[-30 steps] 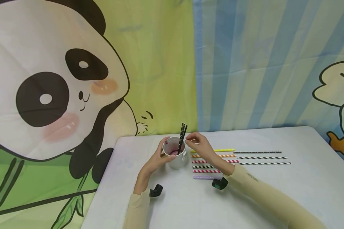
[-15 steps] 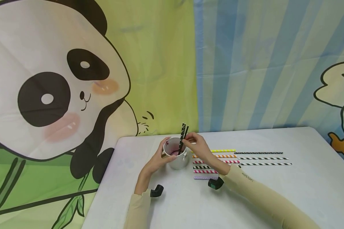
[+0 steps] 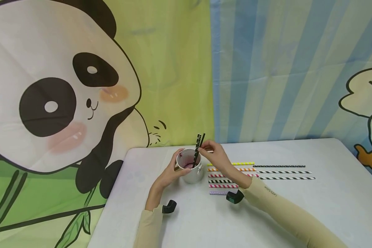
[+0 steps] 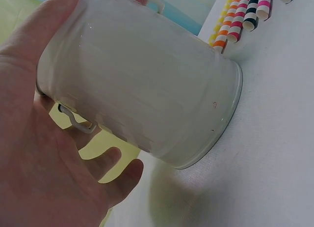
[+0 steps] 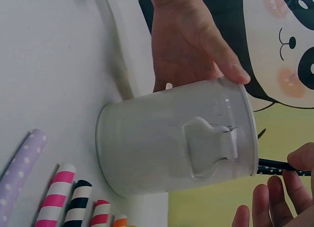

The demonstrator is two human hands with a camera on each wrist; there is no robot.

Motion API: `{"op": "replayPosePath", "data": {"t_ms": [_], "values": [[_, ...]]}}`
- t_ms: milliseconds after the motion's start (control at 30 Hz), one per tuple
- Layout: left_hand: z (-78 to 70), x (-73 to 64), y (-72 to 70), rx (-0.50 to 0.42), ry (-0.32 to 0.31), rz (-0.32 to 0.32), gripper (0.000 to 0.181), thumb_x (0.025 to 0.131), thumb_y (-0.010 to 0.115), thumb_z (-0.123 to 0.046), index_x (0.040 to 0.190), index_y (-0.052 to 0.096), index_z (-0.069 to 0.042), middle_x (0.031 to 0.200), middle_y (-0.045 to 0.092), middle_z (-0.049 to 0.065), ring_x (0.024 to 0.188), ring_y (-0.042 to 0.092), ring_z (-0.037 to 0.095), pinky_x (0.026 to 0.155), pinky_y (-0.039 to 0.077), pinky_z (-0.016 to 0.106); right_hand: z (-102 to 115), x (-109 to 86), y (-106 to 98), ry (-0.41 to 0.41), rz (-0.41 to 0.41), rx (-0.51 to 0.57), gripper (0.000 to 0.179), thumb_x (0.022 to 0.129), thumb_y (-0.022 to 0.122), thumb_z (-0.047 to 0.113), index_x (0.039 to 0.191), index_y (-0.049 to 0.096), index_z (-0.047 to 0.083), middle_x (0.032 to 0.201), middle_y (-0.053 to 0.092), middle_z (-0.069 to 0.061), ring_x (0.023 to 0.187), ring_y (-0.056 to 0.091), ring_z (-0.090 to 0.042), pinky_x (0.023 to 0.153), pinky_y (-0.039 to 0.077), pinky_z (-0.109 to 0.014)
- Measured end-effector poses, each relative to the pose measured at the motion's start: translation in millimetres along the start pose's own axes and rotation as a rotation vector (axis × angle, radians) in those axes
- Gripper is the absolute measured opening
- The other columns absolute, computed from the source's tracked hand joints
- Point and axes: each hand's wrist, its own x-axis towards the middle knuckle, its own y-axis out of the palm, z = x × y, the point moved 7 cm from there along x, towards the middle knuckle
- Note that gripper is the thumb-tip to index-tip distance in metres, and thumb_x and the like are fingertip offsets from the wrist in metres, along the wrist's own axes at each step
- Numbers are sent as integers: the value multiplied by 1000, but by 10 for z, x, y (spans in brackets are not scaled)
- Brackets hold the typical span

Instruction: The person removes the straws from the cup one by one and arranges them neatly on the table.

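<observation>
My left hand (image 3: 170, 171) grips a small white metal pail (image 3: 193, 176) near its rim, with the thumb on the near side. In the left wrist view the pail (image 4: 142, 84) appears tilted, its base edge close over the table. Dotted black paper straws (image 3: 196, 148) stand in it, leaning against the right side of the rim. My right hand (image 3: 217, 159) is at that rim, and its thumb and finger pinch a black paper straw (image 5: 274, 163), which slants apart from the others. Reddish stains show inside the pail.
Right of the pail lies a row of striped paper straws, among them yellow (image 3: 243, 163), orange (image 3: 247, 169), pink (image 3: 218, 186) and lilac (image 3: 217, 193). Further right lie three black-patterned straws, one of them striped (image 3: 286, 178). A printed panda curtain (image 3: 173, 86) hangs behind the white table (image 3: 186, 227).
My right hand has moved from beside the rim onto a black straw and pinches it. That straw's top has swung right and a little up. The left hand and pail have stayed put.
</observation>
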Motion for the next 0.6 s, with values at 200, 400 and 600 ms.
{"op": "replayPosePath", "data": {"t_ms": [200, 400, 600], "values": [[12, -3, 5, 8, 1, -3, 88, 90, 75, -27, 157, 20, -37, 156, 35, 2, 150, 25, 31, 120, 17, 65, 82, -20, -53, -22, -11, 33, 24, 97, 68, 24, 108, 66, 4, 111, 67, -14, 108, 65, -28, 101, 49, -46], [2, -8, -6, 9, -1, -6, 90, 90, 76, -27, 159, 18, -31, 157, 35, 4, 151, 23, 32, 120, 16, 65, 104, -27, -66, -34, -16, 61, 26, 98, 67, 21, 111, 65, 0, 114, 66, -19, 109, 63, -32, 99, 49, -47], [-30, -6, 4, 1, -1, 2, 91, 90, 76, -28, 159, 17, -30, 157, 35, 4, 150, 27, 32, 121, 19, 63, 114, -44, -111, -19, -20, 57, 23, 98, 67, 25, 109, 65, 5, 111, 67, -12, 107, 64, -24, 96, 51, -39]]}}
